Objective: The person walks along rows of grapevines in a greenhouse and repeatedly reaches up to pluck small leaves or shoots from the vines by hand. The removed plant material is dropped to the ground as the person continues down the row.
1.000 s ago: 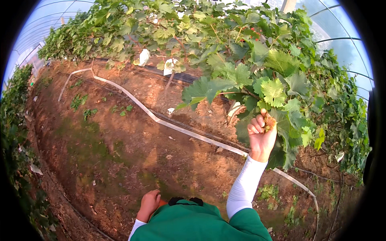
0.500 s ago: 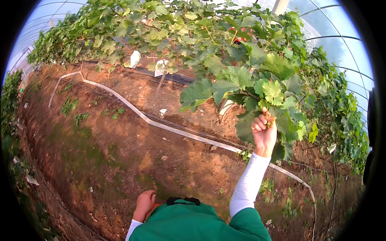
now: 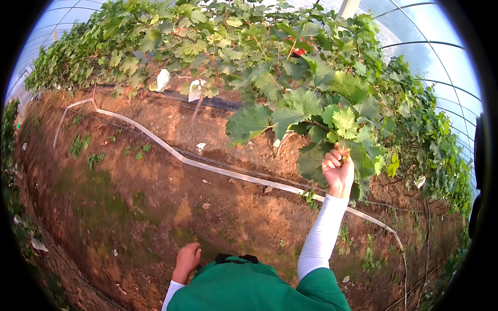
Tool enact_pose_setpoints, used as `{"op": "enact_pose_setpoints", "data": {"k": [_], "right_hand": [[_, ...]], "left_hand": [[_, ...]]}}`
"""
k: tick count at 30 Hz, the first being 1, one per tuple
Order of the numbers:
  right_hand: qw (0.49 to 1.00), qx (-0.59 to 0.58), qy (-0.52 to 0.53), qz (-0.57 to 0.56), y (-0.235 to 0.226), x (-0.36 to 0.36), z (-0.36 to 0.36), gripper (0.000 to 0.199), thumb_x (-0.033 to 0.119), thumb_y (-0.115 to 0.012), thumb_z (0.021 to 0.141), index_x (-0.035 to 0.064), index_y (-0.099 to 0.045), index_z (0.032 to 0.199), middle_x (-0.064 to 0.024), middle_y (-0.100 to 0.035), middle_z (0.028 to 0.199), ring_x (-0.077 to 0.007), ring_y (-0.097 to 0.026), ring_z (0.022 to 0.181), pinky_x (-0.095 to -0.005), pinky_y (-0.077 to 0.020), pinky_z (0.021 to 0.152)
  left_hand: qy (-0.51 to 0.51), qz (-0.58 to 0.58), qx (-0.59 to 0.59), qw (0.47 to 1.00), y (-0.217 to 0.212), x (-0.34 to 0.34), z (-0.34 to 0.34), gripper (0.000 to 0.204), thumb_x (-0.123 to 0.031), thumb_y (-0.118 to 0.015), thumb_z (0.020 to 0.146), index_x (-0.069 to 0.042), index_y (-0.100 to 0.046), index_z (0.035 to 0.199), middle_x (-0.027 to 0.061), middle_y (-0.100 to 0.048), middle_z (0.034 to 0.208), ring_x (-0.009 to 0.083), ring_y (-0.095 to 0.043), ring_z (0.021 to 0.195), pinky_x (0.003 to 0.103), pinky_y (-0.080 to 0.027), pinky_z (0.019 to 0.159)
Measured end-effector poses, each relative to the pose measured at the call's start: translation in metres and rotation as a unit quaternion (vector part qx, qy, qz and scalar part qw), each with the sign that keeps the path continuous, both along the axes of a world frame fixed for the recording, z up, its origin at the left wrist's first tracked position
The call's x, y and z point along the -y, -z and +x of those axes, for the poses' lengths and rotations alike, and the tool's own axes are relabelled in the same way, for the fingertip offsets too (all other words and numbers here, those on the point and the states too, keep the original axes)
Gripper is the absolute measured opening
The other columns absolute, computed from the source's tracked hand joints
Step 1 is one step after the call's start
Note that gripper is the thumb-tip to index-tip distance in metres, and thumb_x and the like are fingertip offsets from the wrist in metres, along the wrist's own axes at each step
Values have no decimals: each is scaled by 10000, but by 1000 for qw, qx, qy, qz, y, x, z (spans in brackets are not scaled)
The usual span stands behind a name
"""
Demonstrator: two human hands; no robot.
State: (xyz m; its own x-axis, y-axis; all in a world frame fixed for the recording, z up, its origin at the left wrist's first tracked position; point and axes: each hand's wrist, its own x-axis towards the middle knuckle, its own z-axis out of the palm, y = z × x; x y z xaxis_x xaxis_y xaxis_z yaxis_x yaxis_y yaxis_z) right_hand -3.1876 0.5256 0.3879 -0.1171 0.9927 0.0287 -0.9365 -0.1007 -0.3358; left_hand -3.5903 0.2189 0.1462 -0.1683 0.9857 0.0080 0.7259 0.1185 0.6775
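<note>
My right hand (image 3: 338,171) is raised among the leaves of a grape vine (image 3: 306,106), its arm in a white sleeve. Its fingers are closed around a small yellow-brown tuft of plant trimmings (image 3: 343,151), just below a pale green leaf (image 3: 345,123). Broad green leaves surround the fingertips. Low at my left side, my left hand (image 3: 187,259) is curled with its back towards me. The inside of that hand is hidden, so I cannot make out what it holds, if anything.
A pale hose or strip (image 3: 223,170) runs across the brown soil (image 3: 155,207) in front of me. White bags (image 3: 163,80) hang under the vines. A metal-framed clear plastic cover (image 3: 415,39) arches overhead. More foliage (image 3: 13,207) lines the left edge.
The vine and ground have shifted slightly left and up in the view. My right hand stays closed on the tuft, slightly further left. My left hand remains low and curled.
</note>
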Motion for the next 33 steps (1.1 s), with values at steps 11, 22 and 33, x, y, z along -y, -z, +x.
{"op": "enact_pose_setpoints", "data": {"k": [11, 22, 33], "right_hand": [[1000, -9, -20, -12, 7, -12, -2, 149, 171, -484, 998, 72, -591, 968, 21, -365, 622, -79, -273, 495, -243, -238, 467], [995, 52, 6, 80, 12, 9, -22, 334, 153, -413, 1052, 10, -533, 1329, 26, -394, 730, -75, -322, 583, -228, -292, 537], [964, 231, 48, 119, 8, 7, -85, 393, 208, -454, 1042, -15, -510, 1360, -54, -412, 925, -143, -380, 781, -268, -342, 667]], "left_hand": [[-20, -11, -7, 1000, -4, 8, -9, 211, -161, -646, 855, -51, -658, 1034, 188, -674, 923, 397, -646, 874, 489, -514, 753], [-34, -30, -10, 999, -1, 36, -22, 219, -183, -635, 866, -43, -669, 1030, 193, -686, 963, 398, -650, 903, 492, -519, 781], [-71, -46, -26, 996, 46, 69, -49, 189, -191, -615, 878, -36, -638, 984, 190, -683, 961, 396, -656, 929, 510, -521, 794]]}}
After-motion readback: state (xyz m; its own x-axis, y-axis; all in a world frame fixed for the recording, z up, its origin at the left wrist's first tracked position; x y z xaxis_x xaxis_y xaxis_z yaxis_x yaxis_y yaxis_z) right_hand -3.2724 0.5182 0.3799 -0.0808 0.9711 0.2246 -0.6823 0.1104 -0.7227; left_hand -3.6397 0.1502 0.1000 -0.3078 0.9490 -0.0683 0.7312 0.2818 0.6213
